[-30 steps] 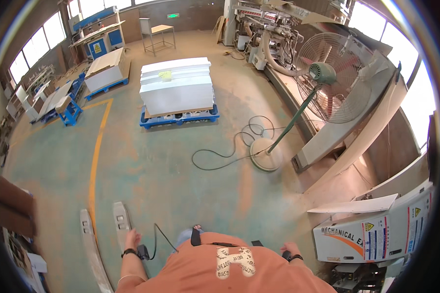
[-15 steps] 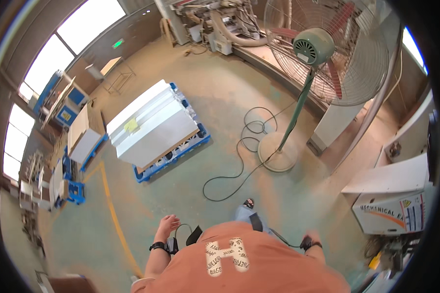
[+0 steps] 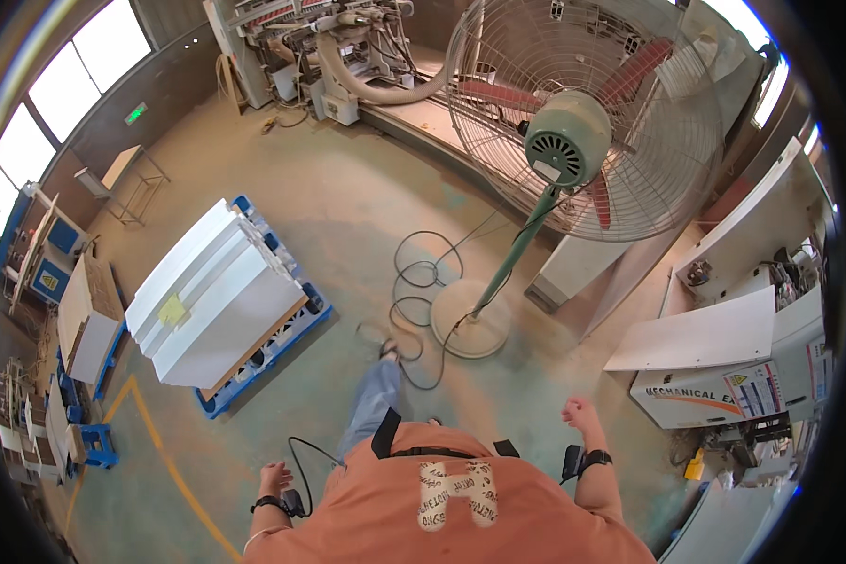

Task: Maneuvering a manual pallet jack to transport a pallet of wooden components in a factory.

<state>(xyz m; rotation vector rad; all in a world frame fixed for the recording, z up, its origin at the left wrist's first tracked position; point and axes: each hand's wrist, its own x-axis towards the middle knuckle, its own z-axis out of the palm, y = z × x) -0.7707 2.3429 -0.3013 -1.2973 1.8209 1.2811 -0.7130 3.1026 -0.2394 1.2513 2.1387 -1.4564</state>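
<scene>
White panels (image 3: 226, 324), stacked on blue pallet (image 3: 214, 406), ahead of left hand (image 3: 274, 477). Likely heavy, stiff, slippery; best gripped by opposite edges. Left, right hand (image 3: 580, 412): nothing visibly held; finger closure unclear.

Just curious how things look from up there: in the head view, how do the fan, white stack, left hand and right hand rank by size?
1. Fan, clearly largest
2. White stack
3. Left hand and right hand: too alike to rank
</scene>
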